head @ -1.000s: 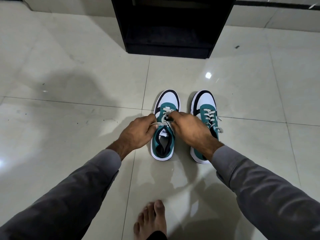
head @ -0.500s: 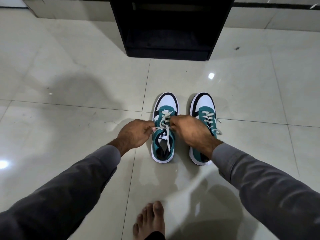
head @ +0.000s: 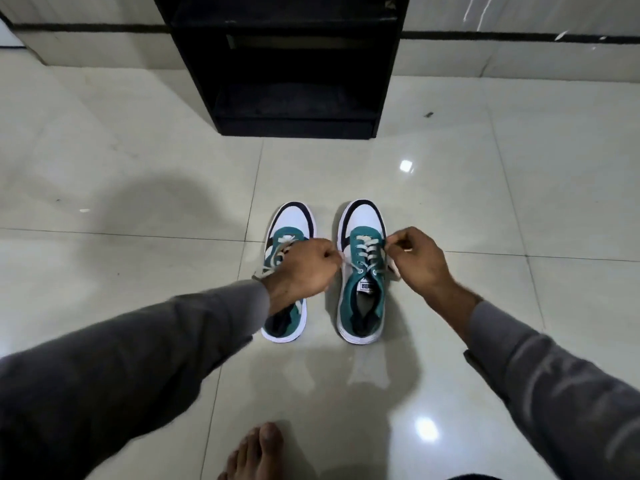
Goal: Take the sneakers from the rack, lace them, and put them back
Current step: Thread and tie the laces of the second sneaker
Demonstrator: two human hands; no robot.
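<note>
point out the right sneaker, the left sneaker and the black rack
right sneaker (head: 364,216), head view, on its white toe cap
left sneaker (head: 293,219), head view, on its white toe cap
black rack (head: 294,128), head view, on its front base board

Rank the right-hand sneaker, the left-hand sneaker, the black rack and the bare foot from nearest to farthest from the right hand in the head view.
From the right hand:
1. Right-hand sneaker, beside it.
2. Left-hand sneaker, across the pair.
3. Black rack ahead and bare foot below: too close to call.
</note>
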